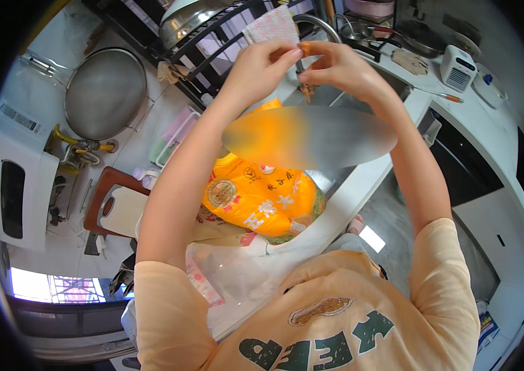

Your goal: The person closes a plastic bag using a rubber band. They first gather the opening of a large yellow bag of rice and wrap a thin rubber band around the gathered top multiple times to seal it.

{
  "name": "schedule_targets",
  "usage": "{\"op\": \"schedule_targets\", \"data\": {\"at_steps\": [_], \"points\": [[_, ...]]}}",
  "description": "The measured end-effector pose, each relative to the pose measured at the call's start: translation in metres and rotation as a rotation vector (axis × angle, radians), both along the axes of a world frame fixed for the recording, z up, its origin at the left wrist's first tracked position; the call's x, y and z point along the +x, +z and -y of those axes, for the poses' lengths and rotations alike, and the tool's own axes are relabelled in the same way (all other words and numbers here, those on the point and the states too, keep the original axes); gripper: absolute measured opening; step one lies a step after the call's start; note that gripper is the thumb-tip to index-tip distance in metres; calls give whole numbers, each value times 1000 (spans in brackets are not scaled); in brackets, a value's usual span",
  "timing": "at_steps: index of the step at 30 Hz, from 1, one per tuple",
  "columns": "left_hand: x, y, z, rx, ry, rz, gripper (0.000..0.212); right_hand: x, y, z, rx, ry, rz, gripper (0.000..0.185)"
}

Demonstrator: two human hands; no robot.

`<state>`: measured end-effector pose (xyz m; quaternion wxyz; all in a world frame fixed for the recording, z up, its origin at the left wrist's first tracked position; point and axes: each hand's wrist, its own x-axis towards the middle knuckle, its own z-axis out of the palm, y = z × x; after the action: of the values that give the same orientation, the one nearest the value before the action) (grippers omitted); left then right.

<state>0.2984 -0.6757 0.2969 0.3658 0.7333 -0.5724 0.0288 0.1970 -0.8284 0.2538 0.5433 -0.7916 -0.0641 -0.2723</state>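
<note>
Both hands are raised in front of the faucet (320, 22), fingertips close together. My left hand (266, 65) pinches at a small orange piece of material (306, 48), which my right hand (334, 65) also grips between its fingers. Thin brownish strands (307, 92) hang just beneath the fingers; whether they join the orange piece cannot be told. Below my arms a bright orange printed plastic bag (262, 199) lies on the white counter beside the sink. A blurred oval hides the bag's upper part and much of the sink. Next to the bag is a clear plastic bag (225, 269) with pink print.
A pink-patterned cloth (273, 25) hangs on the black rack behind my hands. At left are a round mesh strainer (105, 92) and cutting boards (125, 211). Pans (422, 37), a small white appliance (458, 68) and an orange-handled utensil (450, 97) are at right.
</note>
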Motion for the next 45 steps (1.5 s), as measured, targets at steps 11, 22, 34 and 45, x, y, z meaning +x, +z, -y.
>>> {"op": "schedule_targets", "data": {"at_steps": [11,22,34,45], "points": [[-124,-7,44,-110,-382,-353,22,-147,-10,118,-218,-426,-173,20],[-157,-53,20,563,-548,-359,31,-279,-168,304,-155,-721,-730,16],[-211,-126,120,544,-63,-717,32,-274,-389,423,-424,-631,-1000,22],[-183,-95,31,48,845,-357,17,-239,-363,404,-173,-84,-915,14]]}}
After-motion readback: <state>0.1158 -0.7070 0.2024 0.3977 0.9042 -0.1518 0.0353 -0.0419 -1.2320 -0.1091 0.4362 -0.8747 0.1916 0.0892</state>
